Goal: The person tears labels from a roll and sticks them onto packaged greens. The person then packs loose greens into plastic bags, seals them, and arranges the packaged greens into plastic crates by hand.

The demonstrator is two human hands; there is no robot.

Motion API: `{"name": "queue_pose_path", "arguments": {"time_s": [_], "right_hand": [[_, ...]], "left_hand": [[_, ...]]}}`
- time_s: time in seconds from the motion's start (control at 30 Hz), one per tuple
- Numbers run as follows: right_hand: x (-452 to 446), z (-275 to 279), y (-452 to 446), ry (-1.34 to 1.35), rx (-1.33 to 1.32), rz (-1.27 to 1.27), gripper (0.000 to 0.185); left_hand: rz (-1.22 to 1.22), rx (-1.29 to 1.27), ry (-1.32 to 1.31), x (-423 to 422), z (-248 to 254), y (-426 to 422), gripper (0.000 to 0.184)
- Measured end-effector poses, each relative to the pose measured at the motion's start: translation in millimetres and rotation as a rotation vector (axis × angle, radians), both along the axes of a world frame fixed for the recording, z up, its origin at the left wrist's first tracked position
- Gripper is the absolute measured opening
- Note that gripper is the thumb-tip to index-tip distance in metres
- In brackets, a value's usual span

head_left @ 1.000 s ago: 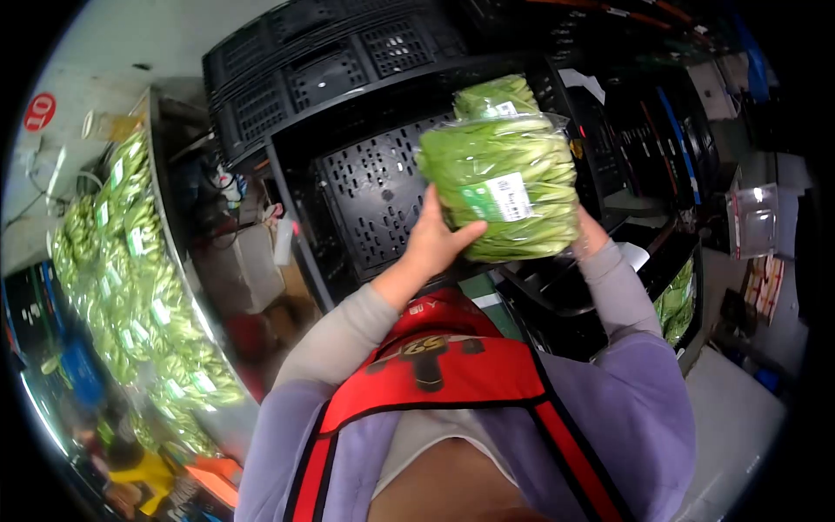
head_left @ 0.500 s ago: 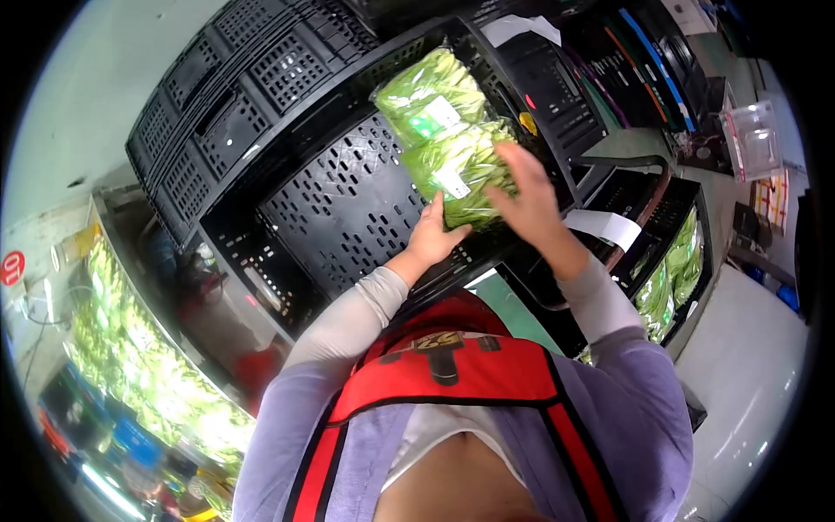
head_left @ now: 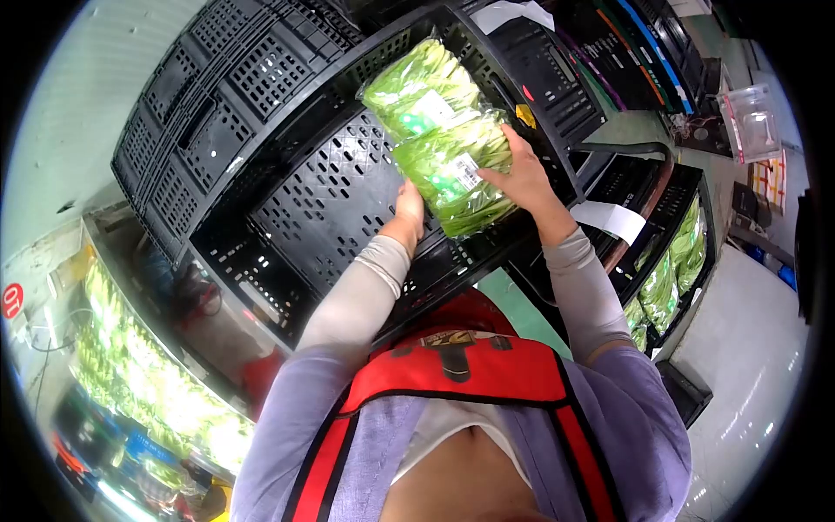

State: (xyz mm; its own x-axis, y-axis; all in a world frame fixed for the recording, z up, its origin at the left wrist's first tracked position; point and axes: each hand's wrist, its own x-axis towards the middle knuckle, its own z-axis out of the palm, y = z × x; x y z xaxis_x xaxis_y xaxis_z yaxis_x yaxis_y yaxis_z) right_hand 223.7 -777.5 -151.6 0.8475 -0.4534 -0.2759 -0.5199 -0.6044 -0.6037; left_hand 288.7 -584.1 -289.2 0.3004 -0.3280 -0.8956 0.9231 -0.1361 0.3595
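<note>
Two clear bags of green leafy vegetables with white labels lie in the right part of a black slotted crate. The farther bag touches the nearer bag. My right hand rests on the right side of the nearer bag, its thumb by the label and its fingers spread. At the bag's left edge is my left hand, upright, with its fingers partly hidden against the plastic; what they grip does not show.
Stacked black crates stand beyond the crate. Many bagged greens lie on a counter at the left. Another crate at the right holds greens, near a metal bar and a white paper. A clear plastic box is farther right.
The nearer bag has come down from in front of me into the crate beside the other bag. My left hand has since shifted to its left edge, and my right hand has settled on it.
</note>
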Motion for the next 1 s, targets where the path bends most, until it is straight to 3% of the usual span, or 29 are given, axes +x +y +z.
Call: {"name": "queue_pose_path", "arguments": {"time_s": [0.1,0.2,0.3,0.37,0.43,0.53,0.6,0.67,0.73,0.9,1.0], "right_hand": [[-0.2,-1.2,-10.7,0.043,0.065,-0.023,0.088],[-1.0,-2.8,-15.1,0.073,0.080,-0.007,0.086],[-6.8,-15.8,-27.0,0.093,0.459,-0.023,0.081],[-10.7,-2.5,-20.4,0.100,0.447,-0.038,0.079],[-14.0,5.6,-15.1,0.106,0.299,-0.066,0.073],[-15.5,37.3,-10.5,-0.034,0.119,-0.168,0.068],[-11.6,60.7,10.8,-0.071,0.057,-0.162,0.064],[-11.7,69.6,31.2,-0.186,-0.564,0.174,0.064],[-8.9,67.7,50.4,-0.263,-0.450,0.306,0.063],[-9.1,19.9,28.3,0.023,-0.492,0.295,0.064],[-7.0,23.8,19.7,-0.032,-0.351,0.287,0.064]], "left_hand": [[0.074,-0.156,0.122,-0.3,29.6,-10.7,0.055],[-0.056,-0.299,0.149,1.4,38.4,5.6,0.060],[-0.020,-0.264,0.154,-11.5,96.9,17.9,0.062],[-0.038,-0.240,0.120,-25.1,106.1,21.9,0.061],[0.019,-0.319,0.021,-25.7,103.4,11.9,0.057],[-0.103,-0.485,-0.196,-6.9,99.4,-18.9,0.056],[-0.143,-0.446,-0.228,-2.9,65.4,-31.0,0.057],[-0.194,-0.405,-0.258,-1.5,56.3,-29.0,0.058],[-0.221,-0.361,-0.246,-1.5,62.8,-30.4,0.058],[-0.251,-0.128,-0.450,-15.7,28.5,-15.9,0.053],[-0.235,-0.044,-0.299,-9.9,50.0,12.2,0.046]]}}
